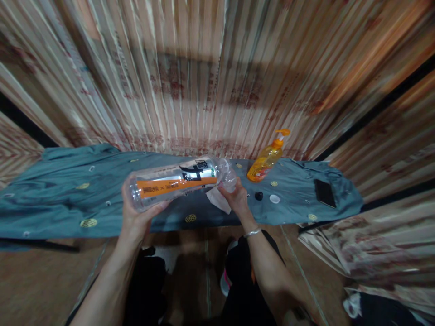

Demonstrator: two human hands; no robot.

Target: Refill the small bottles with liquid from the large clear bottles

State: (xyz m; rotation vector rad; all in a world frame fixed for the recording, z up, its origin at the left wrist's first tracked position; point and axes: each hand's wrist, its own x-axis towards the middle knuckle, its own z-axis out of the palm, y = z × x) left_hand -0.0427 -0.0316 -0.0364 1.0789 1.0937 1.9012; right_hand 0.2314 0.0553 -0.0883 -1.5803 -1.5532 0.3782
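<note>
A large clear plastic bottle [173, 179] with an orange, silver and black label lies tilted on its side in the air above the cloth. My left hand [137, 217] is wrapped round its base. At the bottle's neck, on the right, my right hand [238, 197] closes on a small clear container [229, 179] held against the mouth. The exact shape of that container is hard to make out, and I cannot tell whether liquid is inside. Under my right hand a white tissue [219, 200] rests on the cloth.
A teal cloth [102, 194] covers the narrow table. To the right stand an orange pump bottle [265, 160], a small black cap [258, 195], a white round disc [274, 198] and a black phone [325, 193]. Behind hangs a pleated curtain [190, 81]; dark poles [374, 104] flank it.
</note>
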